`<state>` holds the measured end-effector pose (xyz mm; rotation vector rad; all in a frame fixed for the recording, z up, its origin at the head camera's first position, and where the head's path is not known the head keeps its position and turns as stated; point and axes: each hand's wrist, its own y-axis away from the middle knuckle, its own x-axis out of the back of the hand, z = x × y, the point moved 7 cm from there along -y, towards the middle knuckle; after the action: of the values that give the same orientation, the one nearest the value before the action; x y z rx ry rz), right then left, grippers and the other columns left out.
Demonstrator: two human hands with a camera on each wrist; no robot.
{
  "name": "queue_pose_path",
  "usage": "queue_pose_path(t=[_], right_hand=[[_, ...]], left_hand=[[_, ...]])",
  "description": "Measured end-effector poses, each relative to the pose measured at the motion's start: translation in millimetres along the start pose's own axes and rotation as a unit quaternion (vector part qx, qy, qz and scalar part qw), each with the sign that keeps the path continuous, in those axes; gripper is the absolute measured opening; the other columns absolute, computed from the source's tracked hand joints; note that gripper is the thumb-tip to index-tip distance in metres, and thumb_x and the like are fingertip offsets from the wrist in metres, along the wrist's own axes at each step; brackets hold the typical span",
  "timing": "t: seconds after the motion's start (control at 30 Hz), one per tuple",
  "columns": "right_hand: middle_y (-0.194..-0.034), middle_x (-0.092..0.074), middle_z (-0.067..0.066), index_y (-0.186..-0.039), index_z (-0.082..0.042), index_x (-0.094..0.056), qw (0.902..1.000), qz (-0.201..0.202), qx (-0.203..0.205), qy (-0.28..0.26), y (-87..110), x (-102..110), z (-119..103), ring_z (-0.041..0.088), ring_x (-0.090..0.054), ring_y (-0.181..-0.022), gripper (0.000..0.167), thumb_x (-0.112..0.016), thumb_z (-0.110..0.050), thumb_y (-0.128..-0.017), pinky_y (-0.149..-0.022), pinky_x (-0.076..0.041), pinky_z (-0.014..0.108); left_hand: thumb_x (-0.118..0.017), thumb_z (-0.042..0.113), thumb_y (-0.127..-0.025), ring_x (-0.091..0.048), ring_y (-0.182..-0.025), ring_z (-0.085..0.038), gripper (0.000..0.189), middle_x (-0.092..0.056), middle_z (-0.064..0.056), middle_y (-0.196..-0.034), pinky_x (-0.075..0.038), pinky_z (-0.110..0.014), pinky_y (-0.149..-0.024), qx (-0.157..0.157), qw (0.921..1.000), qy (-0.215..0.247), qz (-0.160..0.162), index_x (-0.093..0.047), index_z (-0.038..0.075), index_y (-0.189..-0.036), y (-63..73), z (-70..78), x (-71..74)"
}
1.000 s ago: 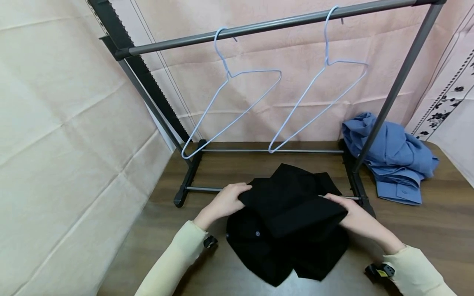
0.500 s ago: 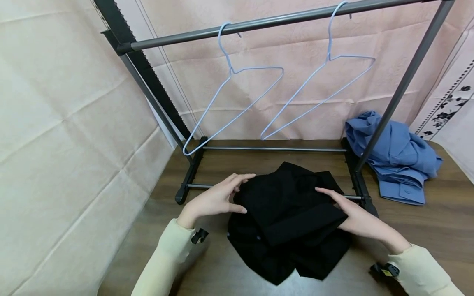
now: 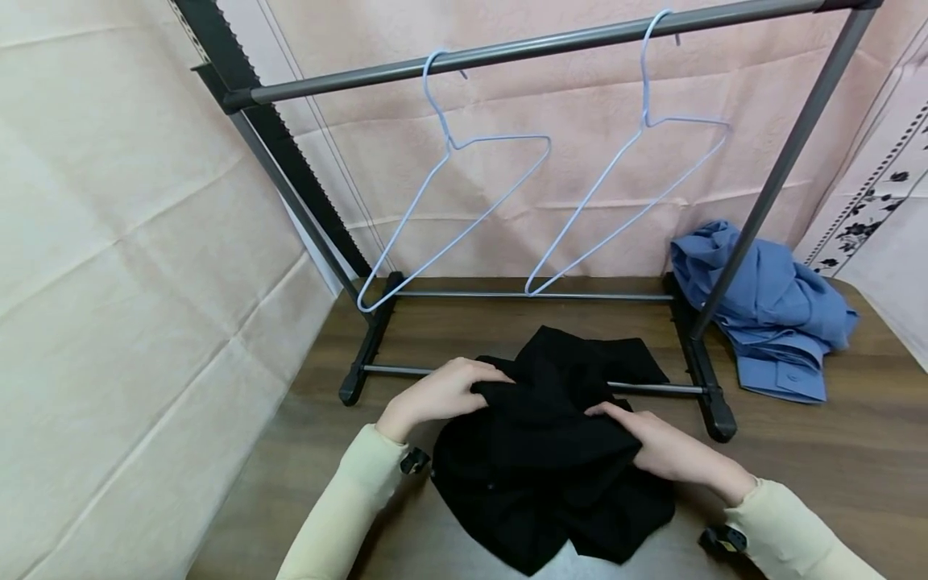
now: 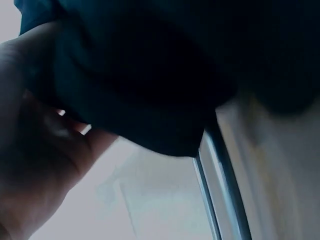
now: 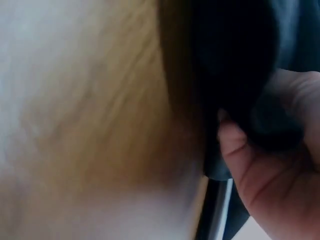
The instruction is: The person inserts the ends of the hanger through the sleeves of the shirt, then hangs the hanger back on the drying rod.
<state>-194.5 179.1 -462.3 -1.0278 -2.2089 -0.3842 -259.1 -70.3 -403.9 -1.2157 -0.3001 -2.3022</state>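
A: Start big. What's on the counter [image 3: 855,459]?

B: A grey garment rack [image 3: 507,52] stands on it with two pale blue wire hangers [image 3: 453,145] on its top bar, both bare. A crumpled blue shirt [image 3: 768,310] lies by the rack's right foot. A black shirt [image 3: 551,459] is bunched in front, draped partly over the rack's lower rail.

A: And the hands?

B: The left hand [image 3: 438,395] has its fingers curled into the shirt's left edge. The right hand [image 3: 663,451] pinches a fold near the middle; the right wrist view shows cloth clamped between thumb and fingers [image 5: 240,145].

A: Which step, then?

B: I'd judge gathering the shirt to lift it. Next it wants the collar found and a hanger freed.

A: Different from half a second ago?

B: Then both hands lay open and flat at its sides; now they've closed in and gripped, and the cloth is more bunched.
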Motion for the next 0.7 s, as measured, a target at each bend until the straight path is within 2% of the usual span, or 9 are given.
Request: queue_pose_path(t=[0.07,0.13,0.23,0.3,0.33,0.4,0.5,0.6,0.7], right_hand=[[-0.125,-0.065,0.003,-0.135,-0.011,-0.055,0.9999,0.010,0.001,0.008,-0.9,6.2,-3.4,0.007,-0.062,-0.103,0.041,-0.064,-0.004,-0.096,-0.087,-0.052,0.031],[-0.114,-0.067,0.000,-0.129,-0.010,-0.061,0.9996,0.024,-0.001,0.014,-0.8,17.3,-7.4,0.005,-0.062,-0.093,0.035,-0.063,-0.001,-0.095,-0.079,-0.052,0.029],[-0.097,-0.066,-0.008,-0.116,-0.013,-0.068,0.9975,0.065,0.013,0.027,1.3,39.2,-17.5,0.002,-0.058,-0.077,0.021,-0.064,-0.004,-0.097,-0.067,-0.050,0.027],[-0.089,-0.064,-0.012,-0.108,-0.017,-0.070,0.9938,0.101,0.029,0.036,4.9,55.9,-26.9,0.002,-0.055,-0.071,0.017,-0.066,-0.005,-0.097,-0.061,-0.049,0.026],[-0.087,-0.064,-0.013,-0.105,-0.019,-0.071,0.9910,0.121,0.038,0.042,7.2,64.3,-32.1,0.002,-0.055,-0.069,0.016,-0.068,-0.006,-0.096,-0.060,-0.048,0.025],[-0.087,-0.065,-0.015,-0.099,-0.023,-0.071,0.9834,0.162,0.051,0.064,13.1,81.7,-41.6,0.002,-0.057,-0.070,0.019,-0.071,-0.005,-0.094,-0.059,-0.049,0.024],[-0.084,-0.064,-0.016,-0.100,-0.025,-0.071,0.9737,0.205,0.050,0.087,23.1,105.4,-54.0,0.002,-0.058,-0.070,0.024,-0.071,-0.002,-0.093,-0.060,-0.047,0.021],[-0.080,-0.062,-0.014,-0.101,-0.024,-0.070,0.9638,0.242,0.046,0.102,34.2,125.1,-65.3,0.003,-0.055,-0.068,0.028,-0.071,0.002,-0.091,-0.059,-0.043,0.019],[-0.079,-0.060,-0.011,-0.101,-0.024,-0.070,0.9496,0.285,0.041,0.123,47.6,140.7,-73.2,0.002,-0.052,-0.069,0.031,-0.073,0.005,-0.089,-0.060,-0.039,0.019]], left_hand=[[-0.058,0.004,-0.100,-0.062,-0.109,-0.007,0.030,-0.067,0.003,-0.123,-0.050,-0.027,-0.094,-0.001,0.9996,0.005,0.028,-0.070,0.014,-0.126,7.0,-0.4,10.4],[-0.057,0.003,-0.100,-0.063,-0.107,-0.008,0.028,-0.069,0.001,-0.120,-0.051,-0.029,-0.093,0.000,0.9981,0.009,0.061,-0.070,0.011,-0.123,15.0,-1.1,21.6],[-0.053,-0.002,-0.099,-0.063,-0.089,-0.008,0.028,-0.071,0.000,-0.109,-0.053,-0.030,-0.082,0.005,0.9925,0.022,0.120,-0.071,0.009,-0.118,28.2,-0.7,40.7],[-0.052,-0.004,-0.099,-0.058,-0.073,-0.007,0.028,-0.071,0.001,-0.096,-0.052,-0.028,-0.073,0.007,0.9853,0.030,0.168,-0.073,0.008,-0.113,36.7,0.7,54.8],[-0.051,-0.004,-0.099,-0.053,-0.063,-0.006,0.028,-0.069,0.001,-0.085,-0.050,-0.027,-0.067,0.010,0.9805,0.034,0.193,-0.074,0.008,-0.111,41.5,2.3,62.4],[-0.052,-0.004,-0.099,-0.049,-0.058,-0.005,0.027,-0.068,0.001,-0.078,-0.048,-0.026,-0.062,0.013,0.9671,0.026,0.253,-0.075,0.007,-0.104,51.1,7.3,78.9],[-0.053,-0.001,-0.100,-0.045,-0.053,-0.005,0.028,-0.057,0.002,-0.061,-0.042,-0.023,-0.055,0.018,0.9430,0.003,0.332,-0.069,0.006,-0.079,65.3,18.0,101.6],[-0.054,0.001,-0.102,-0.042,-0.051,-0.008,0.040,-0.048,0.002,-0.054,-0.036,-0.022,-0.052,0.010,0.9182,-0.023,0.395,-0.056,0.010,-0.063,78.5,31.2,119.6],[-0.055,0.000,-0.101,-0.041,-0.049,-0.008,0.043,-0.043,0.002,-0.051,-0.032,-0.022,-0.048,-0.009,0.8984,-0.040,0.437,-0.050,0.010,-0.058,89.2,45.5,131.1]])
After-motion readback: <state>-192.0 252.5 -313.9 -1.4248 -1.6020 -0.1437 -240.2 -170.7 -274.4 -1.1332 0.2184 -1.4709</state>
